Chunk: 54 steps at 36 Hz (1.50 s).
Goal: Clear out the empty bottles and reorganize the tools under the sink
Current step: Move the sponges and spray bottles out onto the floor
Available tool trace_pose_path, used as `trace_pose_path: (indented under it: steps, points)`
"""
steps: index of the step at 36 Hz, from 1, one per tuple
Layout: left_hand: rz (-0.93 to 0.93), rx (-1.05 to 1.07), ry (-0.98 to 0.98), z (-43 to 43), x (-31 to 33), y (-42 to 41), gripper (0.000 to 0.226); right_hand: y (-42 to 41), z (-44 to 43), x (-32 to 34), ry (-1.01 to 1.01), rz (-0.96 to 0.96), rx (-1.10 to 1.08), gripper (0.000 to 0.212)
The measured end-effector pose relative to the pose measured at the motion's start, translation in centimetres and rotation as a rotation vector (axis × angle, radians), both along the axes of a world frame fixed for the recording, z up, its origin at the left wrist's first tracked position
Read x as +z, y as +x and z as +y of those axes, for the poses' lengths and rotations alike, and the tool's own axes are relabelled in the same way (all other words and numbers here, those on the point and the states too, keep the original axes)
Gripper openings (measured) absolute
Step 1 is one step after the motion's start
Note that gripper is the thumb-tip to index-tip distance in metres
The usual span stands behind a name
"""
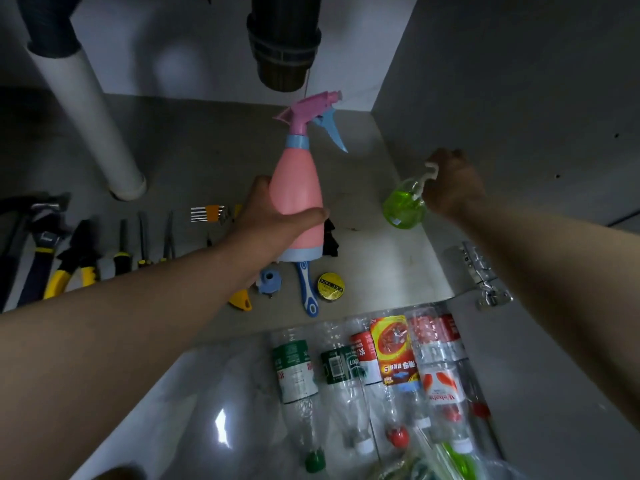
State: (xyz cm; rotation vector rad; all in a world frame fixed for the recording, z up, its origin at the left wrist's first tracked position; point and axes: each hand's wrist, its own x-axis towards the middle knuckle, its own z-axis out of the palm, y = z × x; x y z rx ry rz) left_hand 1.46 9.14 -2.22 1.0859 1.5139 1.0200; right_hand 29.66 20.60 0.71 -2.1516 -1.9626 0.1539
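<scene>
My left hand [266, 220] grips the body of a pink spray bottle [298, 188] with a pink and blue trigger head, lifted above the cabinet floor [363, 209] and tilted slightly. My right hand [453, 181] holds the white spray head of a small round green bottle [403, 207] at the cabinet's right side. Several empty plastic bottles [381, 368] lie side by side on the tiled floor in front of the cabinet.
Pliers [72, 265], a wrench, screwdrivers and files lie in a row at the left. A yellow tape roll [330, 286], a blue-handled brush [306, 289] and a blue fitting sit near the front edge. A white pipe [90, 109] and a drain trap [284, 46] hang above. A hinge [485, 275] is at the right.
</scene>
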Motion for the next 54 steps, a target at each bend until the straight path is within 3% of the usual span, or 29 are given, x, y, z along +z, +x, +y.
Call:
trace_pose_path:
  steps: [4, 10, 14, 21, 26, 30, 36, 42, 54]
  points:
    - [-0.014, -0.044, 0.023, -1.0, 0.5, 0.4, 0.092, 0.0, -2.1, 1.1, 0.027, -0.102, 0.027, 0.026]
    - [-0.005, -0.092, 0.027, -3.2, 2.4, 1.3, 0.081, 0.6, -6.9, 4.0, 0.130, -0.041, 0.013, 0.018]
    - [0.067, -0.203, 0.052, -5.9, 5.4, 2.5, 0.081, 0.9, -12.7, 5.8, 0.177, 0.092, -0.012, 0.025]
    - [0.186, -0.488, 0.082, -11.9, 11.2, 5.0, 0.061, 2.6, -25.3, 10.2, 0.190, 0.367, -0.075, 0.016]
    - [0.236, -0.577, 0.114, -16.4, 14.6, 7.3, 0.053, 5.0, -34.6, 13.4, 0.096, 0.488, -0.099, 0.013]
    - [0.313, -0.676, 0.146, -19.6, 16.7, 9.8, 0.069, 7.5, -40.7, 14.1, -0.075, 0.509, -0.135, 0.009]
    - [0.367, -0.822, 0.146, -22.7, 16.8, 12.0, 0.064, 10.1, -47.5, 10.6, -0.360, 0.423, -0.163, 0.003]
    - [0.375, -0.852, 0.075, -23.9, 14.7, 12.4, 0.062, 11.0, -51.0, 4.5, -0.512, 0.297, -0.311, 0.018]
    - [0.318, -0.985, -0.024, -23.2, 9.6, 11.5, 0.072, 11.0, -50.6, -2.6, -0.419, 0.355, -0.520, 0.023]
